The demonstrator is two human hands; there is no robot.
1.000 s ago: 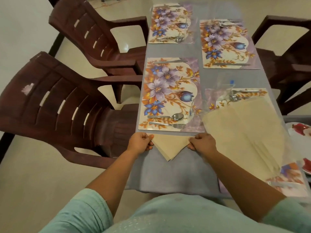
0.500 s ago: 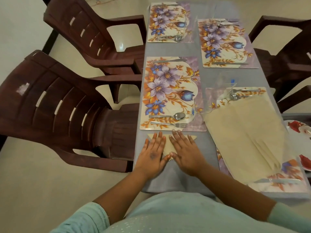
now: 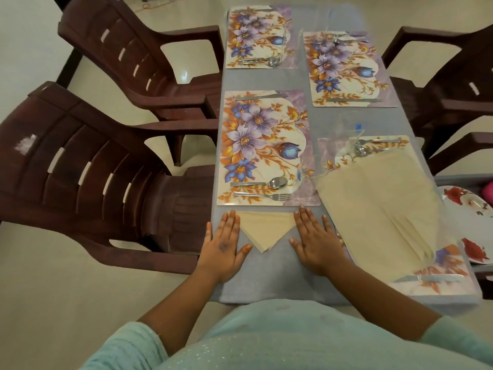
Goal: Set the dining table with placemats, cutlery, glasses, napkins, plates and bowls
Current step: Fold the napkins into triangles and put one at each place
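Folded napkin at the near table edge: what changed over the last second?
Both hands let go of the folded napkin: they pinched its upper corners, then pressed flat on it, and now the left hand and right hand lie flat and spread apart at its two sides, leaving its middle uncovered. The napkin stayed put as a downward-pointing triangle. Placemats, cutlery and the napkin stack are unchanged.
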